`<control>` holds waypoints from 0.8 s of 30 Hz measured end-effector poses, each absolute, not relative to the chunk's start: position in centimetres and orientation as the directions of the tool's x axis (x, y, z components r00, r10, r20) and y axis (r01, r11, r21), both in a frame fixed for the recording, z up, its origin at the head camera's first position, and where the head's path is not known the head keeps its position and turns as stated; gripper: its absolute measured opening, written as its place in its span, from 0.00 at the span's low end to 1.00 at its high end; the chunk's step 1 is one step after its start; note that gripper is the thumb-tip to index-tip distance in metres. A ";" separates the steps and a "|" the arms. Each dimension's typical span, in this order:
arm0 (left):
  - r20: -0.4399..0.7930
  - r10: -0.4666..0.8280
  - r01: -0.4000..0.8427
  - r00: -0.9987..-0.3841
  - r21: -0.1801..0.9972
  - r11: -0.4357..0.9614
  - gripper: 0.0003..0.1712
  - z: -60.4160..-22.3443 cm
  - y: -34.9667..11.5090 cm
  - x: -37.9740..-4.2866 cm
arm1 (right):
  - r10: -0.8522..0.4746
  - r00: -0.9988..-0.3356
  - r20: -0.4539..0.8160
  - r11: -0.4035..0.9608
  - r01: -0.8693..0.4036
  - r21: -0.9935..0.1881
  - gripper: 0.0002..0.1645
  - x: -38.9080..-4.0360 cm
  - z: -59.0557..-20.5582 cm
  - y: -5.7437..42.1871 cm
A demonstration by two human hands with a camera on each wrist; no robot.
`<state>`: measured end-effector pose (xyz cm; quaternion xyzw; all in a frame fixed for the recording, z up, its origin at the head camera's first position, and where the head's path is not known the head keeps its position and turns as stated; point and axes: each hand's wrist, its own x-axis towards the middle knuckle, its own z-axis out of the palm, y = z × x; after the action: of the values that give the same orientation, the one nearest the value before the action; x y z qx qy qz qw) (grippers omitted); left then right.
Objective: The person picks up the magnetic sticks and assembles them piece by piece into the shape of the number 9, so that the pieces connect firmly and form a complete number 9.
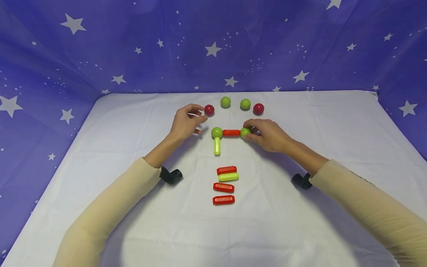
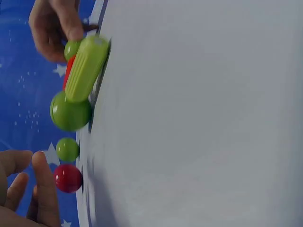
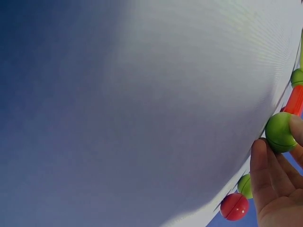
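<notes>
My right hand (image 1: 268, 135) pinches a green ball (image 3: 280, 132) between thumb and fingers at the right end of a red rod (image 1: 231, 132). That rod's left end meets another green ball (image 1: 217, 132), from which a yellow-green rod (image 1: 217, 146) extends toward me. These joined pieces lie on the white cloth. My left hand (image 1: 187, 122) hovers left of them with its fingers loosely bent and nothing between them. Its fingertips come close to a loose red ball (image 1: 209, 110), seen beside the fingers in the left wrist view too.
Two loose green balls (image 1: 225, 102) and a second red ball (image 1: 258, 108) lie along the back of the table. Nearer me, three red rods (image 1: 224, 200) and one yellow-green rod (image 1: 228, 177) lie in a column. A blue star-patterned curtain (image 1: 186, 44) hangs behind the white cloth (image 1: 160, 230).
</notes>
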<state>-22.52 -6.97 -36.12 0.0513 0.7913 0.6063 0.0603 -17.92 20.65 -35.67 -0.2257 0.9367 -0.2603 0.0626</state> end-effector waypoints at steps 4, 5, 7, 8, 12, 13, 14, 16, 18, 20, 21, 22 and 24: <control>-0.028 0.136 0.005 -0.990 0.973 0.231 0.24 -36.1 -6.9 -24.0 | -0.453 -0.892 -0.003 0.767 -0.388 -0.511 0.21 -18.0 -35.7 20.6; -0.029 0.137 0.003 -0.990 0.973 0.229 0.25 -36.2 -6.8 -24.3 | -0.451 -0.893 -0.003 0.769 -0.387 -0.509 0.21 -18.0 -35.7 20.6; -0.031 0.141 0.001 -0.990 0.975 0.224 0.27 -36.3 -6.7 -25.0 | -0.449 -0.893 -0.003 0.771 -0.386 -0.507 0.21 -18.0 -35.7 20.6; -0.031 0.144 0.002 -0.989 0.973 0.229 0.28 -36.4 -6.6 -25.3 | -0.446 -0.895 -0.001 0.772 -0.384 -0.506 0.21 -18.0 -35.8 20.5; -0.048 0.176 -0.001 -0.983 0.967 0.255 0.32 -36.9 -6.4 -26.5 | -0.448 -0.894 0.001 0.768 -0.386 -0.510 0.21 -18.0 -35.9 20.6; -0.051 0.190 0.000 -0.980 0.965 0.263 0.33 -37.0 -6.4 -26.7 | -0.448 -0.894 0.001 0.768 -0.385 -0.512 0.21 -18.0 -35.9 20.6; -0.055 0.206 0.004 -0.977 0.962 0.273 0.34 -37.1 -6.3 -26.9 | -0.447 -0.895 0.001 0.768 -0.385 -0.512 0.21 -18.0 -35.9 20.6; -0.062 0.237 0.008 -0.969 0.959 0.284 0.35 -37.3 -6.3 -27.4 | -0.449 -0.894 0.000 0.768 -0.385 -0.512 0.21 -17.9 -35.8 20.6; -0.072 0.264 0.008 -0.962 0.957 0.289 0.36 -37.5 -6.4 -27.7 | -0.450 -0.893 0.000 0.767 -0.387 -0.512 0.21 -17.9 -35.8 20.6; -0.082 0.284 0.005 -0.955 0.957 0.291 0.36 -37.6 -6.4 -27.9 | -0.453 -0.891 0.004 0.764 -0.391 -0.513 0.21 -17.9 -35.8 20.6; -0.086 0.291 0.003 -0.953 0.956 0.293 0.36 -37.6 -6.4 -27.9 | -0.454 -0.891 0.006 0.763 -0.393 -0.513 0.20 -17.9 -35.8 20.6; -0.089 0.295 0.002 -0.951 0.956 0.294 0.35 -37.6 -6.4 -28.0 | -0.455 -0.891 0.007 0.763 -0.393 -0.514 0.20 -17.9 -35.8 20.6; -0.094 0.301 0.001 -0.949 0.954 0.300 0.35 -37.7 -6.4 -28.1 | -0.453 -0.891 0.009 0.763 -0.394 -0.513 0.20 -17.9 -35.8 20.6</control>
<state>-28.08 -6.36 -37.71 0.0949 0.7961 0.5838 0.1285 -17.90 20.62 -35.78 -0.2259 0.9371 -0.2598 0.0576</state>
